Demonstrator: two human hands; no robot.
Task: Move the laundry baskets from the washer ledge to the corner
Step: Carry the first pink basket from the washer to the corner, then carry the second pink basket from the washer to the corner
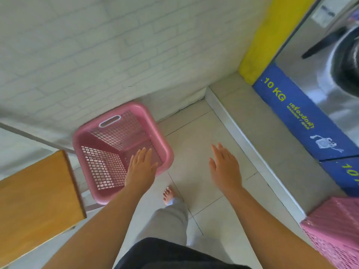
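A pink plastic laundry basket [108, 152] stands upright and empty on the tiled floor, close to the white brick wall. My left hand [140, 166] hovers flat over its near right rim, fingers apart, holding nothing. Over bare floor to the right of the basket, my right hand [225, 167] is spread open and also holds nothing. A second pink basket [334, 230] sits on the raised washer ledge [272, 144] at the lower right, cut off by the frame edge.
A wooden table top [37, 193] juts in at the left, beside the basket. A washer [338, 74] with a blue "10 KG" base panel [303, 117] lines the right side. My bare foot [169, 195] stands on the tiles.
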